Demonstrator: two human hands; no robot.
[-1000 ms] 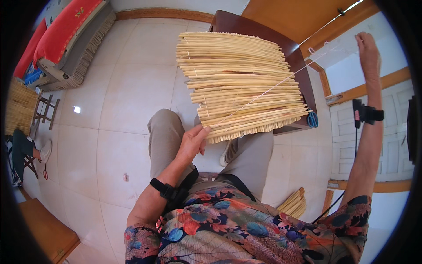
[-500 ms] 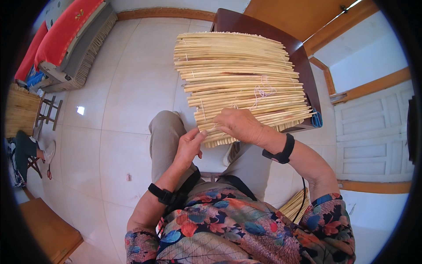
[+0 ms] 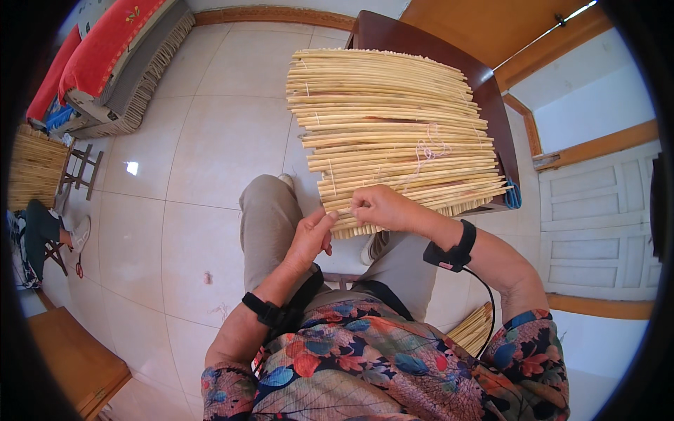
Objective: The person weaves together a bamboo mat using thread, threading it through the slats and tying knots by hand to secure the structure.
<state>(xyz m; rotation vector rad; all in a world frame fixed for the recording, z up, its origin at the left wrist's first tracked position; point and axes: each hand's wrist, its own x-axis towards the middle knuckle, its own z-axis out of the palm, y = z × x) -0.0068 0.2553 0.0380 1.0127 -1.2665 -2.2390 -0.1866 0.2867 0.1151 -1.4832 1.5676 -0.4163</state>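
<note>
A mat of pale yellow reed stalks [image 3: 393, 112], bound in rows with thin thread, lies over a dark red table and reaches toward my knees. At its near left corner my left hand [image 3: 313, 237] is closed, thumb and forefinger pinching the mat's edge. Just to the right, my right hand [image 3: 385, 208] is pinched above the nearest stalks. A loose pinkish-white string [image 3: 430, 150] lies tangled on the mat and runs down toward this hand. The part in its fingertips is thin and hardly visible.
The dark red table [image 3: 484, 91] stands under the mat, with blue cord [image 3: 512, 194] at its corner. A reed bundle [image 3: 472, 328] lies at my right. On the left are a red-covered sofa [image 3: 105, 56], another reed mat [image 3: 35, 168], a seated person's leg [image 3: 45, 228] and scissors [image 3: 79, 269].
My right hand has lifted slightly off the stalks and drawn a little right, its fingers curled tighter. My left hand stays at the mat's corner. The whole view has shifted slightly.
</note>
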